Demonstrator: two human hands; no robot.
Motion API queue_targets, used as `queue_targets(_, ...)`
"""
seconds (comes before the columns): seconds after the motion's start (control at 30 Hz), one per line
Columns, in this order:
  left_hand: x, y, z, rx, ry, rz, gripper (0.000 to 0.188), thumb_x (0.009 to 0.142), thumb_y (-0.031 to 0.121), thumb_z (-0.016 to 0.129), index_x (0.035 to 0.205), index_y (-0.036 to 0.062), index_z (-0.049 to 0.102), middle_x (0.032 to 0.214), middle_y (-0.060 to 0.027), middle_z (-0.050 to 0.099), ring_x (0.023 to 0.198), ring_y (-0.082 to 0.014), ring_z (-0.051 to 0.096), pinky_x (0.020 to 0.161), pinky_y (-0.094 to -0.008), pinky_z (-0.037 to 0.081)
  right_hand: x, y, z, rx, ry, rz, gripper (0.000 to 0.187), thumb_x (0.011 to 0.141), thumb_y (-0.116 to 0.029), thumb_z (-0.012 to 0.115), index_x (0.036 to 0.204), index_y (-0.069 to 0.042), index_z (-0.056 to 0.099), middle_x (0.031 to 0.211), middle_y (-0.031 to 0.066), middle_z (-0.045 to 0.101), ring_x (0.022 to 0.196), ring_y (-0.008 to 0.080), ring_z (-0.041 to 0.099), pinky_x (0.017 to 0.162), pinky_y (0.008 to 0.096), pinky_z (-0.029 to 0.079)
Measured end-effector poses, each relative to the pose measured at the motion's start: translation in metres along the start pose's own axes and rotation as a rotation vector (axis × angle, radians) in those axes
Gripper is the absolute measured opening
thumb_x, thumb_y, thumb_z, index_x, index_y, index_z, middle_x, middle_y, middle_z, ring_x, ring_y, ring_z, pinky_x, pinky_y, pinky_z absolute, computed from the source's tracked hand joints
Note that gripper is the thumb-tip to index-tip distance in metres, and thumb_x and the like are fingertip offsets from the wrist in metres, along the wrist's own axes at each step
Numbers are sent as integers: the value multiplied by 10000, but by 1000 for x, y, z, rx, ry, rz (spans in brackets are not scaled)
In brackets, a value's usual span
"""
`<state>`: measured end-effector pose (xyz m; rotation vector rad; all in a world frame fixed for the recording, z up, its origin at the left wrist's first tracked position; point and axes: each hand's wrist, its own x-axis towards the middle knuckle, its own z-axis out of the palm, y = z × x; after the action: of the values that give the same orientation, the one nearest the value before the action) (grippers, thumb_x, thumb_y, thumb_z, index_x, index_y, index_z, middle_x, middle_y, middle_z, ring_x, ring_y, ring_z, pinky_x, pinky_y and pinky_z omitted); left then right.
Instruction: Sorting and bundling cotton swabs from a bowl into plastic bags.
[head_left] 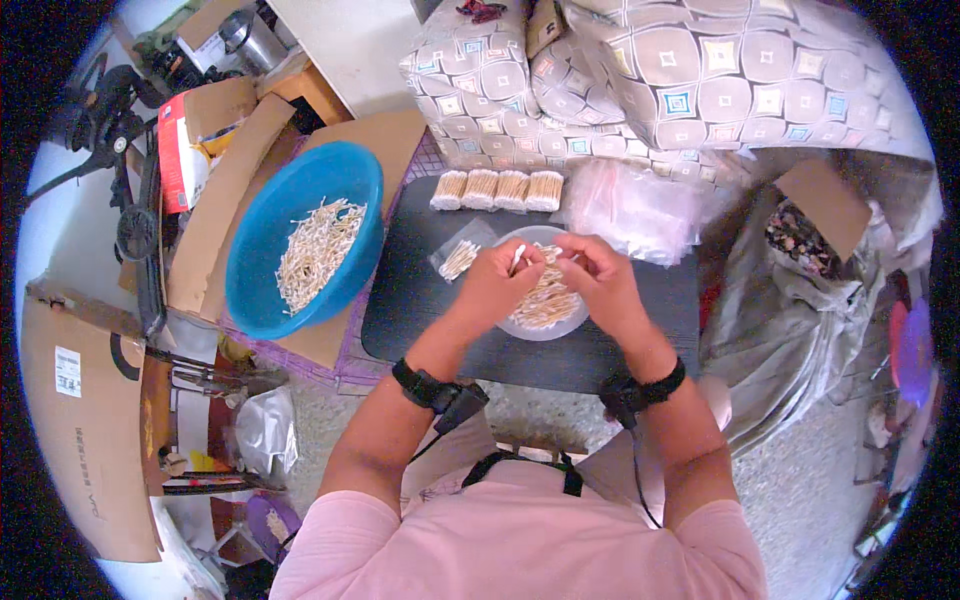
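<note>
My two hands are close together over a white round bowl point(572, 326) full of loose cotton swabs point(545, 305). My left hand point(492, 286) is closed, with the white tip of a cotton swab point(518, 257) showing between thumb and fingers. Opposite it, my right hand point(608, 284) has its fingers curled in a pinch; whatever it holds, if anything, is hidden. Beside my left hand lies a clear bag point(460, 252) with some swabs in it. Behind the bowl, several packed bundles of cotton swabs point(497, 190) stand in a row.
Everything rests on a dark board point(400, 300). Flat clear plastic bags point(635, 210) are piled at its back right. At the left, a large blue basin point(245, 250) holds many loose swabs, next to cardboard point(385, 140). A grey sack point(770, 330) stands at the right.
</note>
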<state>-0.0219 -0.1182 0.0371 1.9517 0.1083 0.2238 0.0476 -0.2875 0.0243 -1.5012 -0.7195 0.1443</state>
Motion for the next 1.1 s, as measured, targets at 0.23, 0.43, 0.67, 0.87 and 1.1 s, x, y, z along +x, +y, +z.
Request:
queue_targets(0.23,-30,37,-5,89,-32,20,125,846,179,643,908,72,631,650,19,550,590,-56,464,524,-240,393,-20,-40,6,-159,-5,-12,122,830,-56,640,951,-41,646,847,52,589,712,120,567,628,250,461)
queue_targets(0.43,-57,37,-9,-109,-2,91,167,862,204,631,933,54,642,657,44,542,583,-48,436,513,-234,365,-41,-80,7,-3,123,158,93,870,-68,617,953,-33,637,783,12,594,652,58,546,573,209,461)
queue_targets(0.67,-87,55,-18,-220,-44,124,145,861,172,635,911,36,630,716,55,544,644,-28,442,570,-206,369,-65,-98,18,160,204,103,104,875,-65,608,968,-22,626,741,7,599,617,70,545,550,216,462)
queue_targets(0.87,-103,58,-16,-411,34,201,96,874,140,625,906,50,618,726,69,522,656,-20,433,573,-194,364,-87,-106,27,129,185,119,85,874,-67,610,940,-14,620,762,15,612,624,76,552,549,224,463)
queue_targets(1.1,-119,67,-17,-402,51,261,93,869,114,628,935,48,624,734,75,517,647,-13,419,555,-184,348,-109,-113,38,101,87,178,88,874,-105,623,909,-25,612,755,2,613,635,72,561,565,217,472)
